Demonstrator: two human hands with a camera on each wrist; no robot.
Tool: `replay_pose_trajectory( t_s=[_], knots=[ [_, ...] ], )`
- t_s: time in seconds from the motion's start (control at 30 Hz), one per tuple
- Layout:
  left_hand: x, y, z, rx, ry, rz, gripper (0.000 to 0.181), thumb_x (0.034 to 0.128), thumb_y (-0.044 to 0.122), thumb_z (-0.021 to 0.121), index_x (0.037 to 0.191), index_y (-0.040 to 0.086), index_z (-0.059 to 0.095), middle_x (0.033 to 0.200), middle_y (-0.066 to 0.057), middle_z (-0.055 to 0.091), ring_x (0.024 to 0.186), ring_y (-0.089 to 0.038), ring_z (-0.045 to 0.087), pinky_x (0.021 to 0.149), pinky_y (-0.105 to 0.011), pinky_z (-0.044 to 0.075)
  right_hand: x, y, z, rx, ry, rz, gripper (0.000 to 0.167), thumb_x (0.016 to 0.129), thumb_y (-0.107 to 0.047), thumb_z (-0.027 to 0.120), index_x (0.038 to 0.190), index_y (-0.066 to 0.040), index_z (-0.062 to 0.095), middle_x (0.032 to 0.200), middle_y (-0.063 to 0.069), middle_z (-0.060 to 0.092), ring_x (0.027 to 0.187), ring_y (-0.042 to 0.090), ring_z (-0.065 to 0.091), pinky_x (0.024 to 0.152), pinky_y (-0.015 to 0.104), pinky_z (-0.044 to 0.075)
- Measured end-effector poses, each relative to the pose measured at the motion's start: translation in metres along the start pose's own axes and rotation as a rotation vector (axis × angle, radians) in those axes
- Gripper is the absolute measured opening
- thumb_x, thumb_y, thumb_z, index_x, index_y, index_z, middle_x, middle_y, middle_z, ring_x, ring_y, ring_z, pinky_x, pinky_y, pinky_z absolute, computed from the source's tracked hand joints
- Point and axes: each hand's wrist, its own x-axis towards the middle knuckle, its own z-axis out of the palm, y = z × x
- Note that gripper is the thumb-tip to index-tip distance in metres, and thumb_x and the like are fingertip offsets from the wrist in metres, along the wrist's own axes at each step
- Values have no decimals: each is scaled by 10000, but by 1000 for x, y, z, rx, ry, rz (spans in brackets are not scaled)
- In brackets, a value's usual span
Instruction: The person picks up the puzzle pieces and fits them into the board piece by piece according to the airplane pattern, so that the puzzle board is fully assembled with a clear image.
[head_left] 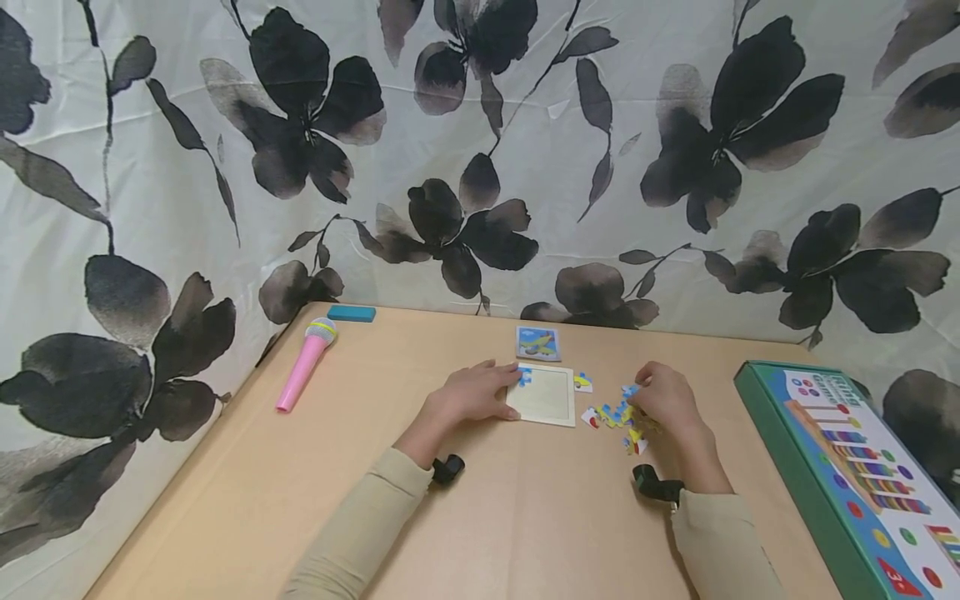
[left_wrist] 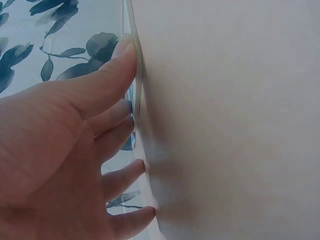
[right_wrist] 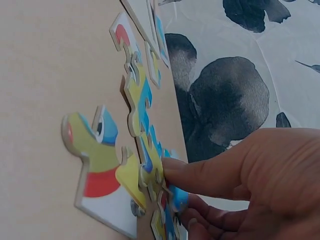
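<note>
A white puzzle tray (head_left: 547, 398) with a raised rim lies on the table, a blue puzzle piece (head_left: 525, 377) in its upper left corner. My left hand (head_left: 474, 393) rests at the tray's left side, thumb and fingers spread along that edge. In the left wrist view the thumb of the left hand (left_wrist: 55, 130) touches the tray's thin edge. To the right, my right hand (head_left: 666, 398) pinches a blue puzzle piece (right_wrist: 178, 199) over a loose pile of colourful pieces (head_left: 617, 415). The fingers partly hide this piece.
Behind the tray lies a small picture card (head_left: 537, 342). One puzzle piece (head_left: 582, 382) sits beside the tray's right edge. A pink microphone (head_left: 306, 367) and a blue block (head_left: 351, 313) lie at the left; a large green box (head_left: 847, 475) stands at the right.
</note>
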Motion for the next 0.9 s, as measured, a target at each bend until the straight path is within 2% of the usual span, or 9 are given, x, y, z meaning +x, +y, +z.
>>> replay_pose_trajectory(
  t_s=[0.13,0.27,0.43,0.7,0.8,0.9],
  knots=[
    [0,0,0,-4,1,-1,754,881,495,700,1529,245,408,1627,86,318,1523,-294,271,1171,-554,316,1,-1,1,50,0,11,235,881,-37,651,1099,42,609,984,217,636,716,234,585,558,269,444],
    [0,-1,2,5,5,4,755,876,501,703,1525,243,416,1625,78,327,1518,-299,284,1166,-552,325,2,-4,2,83,-6,-38,172,882,-19,636,1041,46,644,893,169,624,661,201,560,536,267,449],
    [0,-1,1,3,7,7,757,875,501,705,1526,245,415,1625,75,326,1518,-301,283,1166,-546,328,1,-15,5,84,-13,-117,177,895,-41,641,1035,53,696,953,192,683,782,235,580,636,264,467],
    [2,-2,2,8,2,8,762,878,511,697,1532,258,400,1629,83,315,1524,-295,271,1175,-540,319,4,-33,17,164,-36,-119,343,908,19,477,1163,17,707,1137,217,674,958,312,574,701,300,455],
    [2,-2,2,11,5,8,764,874,517,698,1530,257,405,1627,82,320,1522,-294,276,1171,-540,325,6,-37,21,156,-44,-130,330,909,22,501,1170,14,702,1125,220,671,900,289,591,705,291,452],
    [2,-3,3,10,5,10,763,875,513,699,1530,256,404,1627,81,320,1522,-295,275,1172,-542,322,7,-41,26,147,-56,-131,253,906,5,591,1133,3,702,1021,198,680,790,241,603,660,269,468]
  ],
)
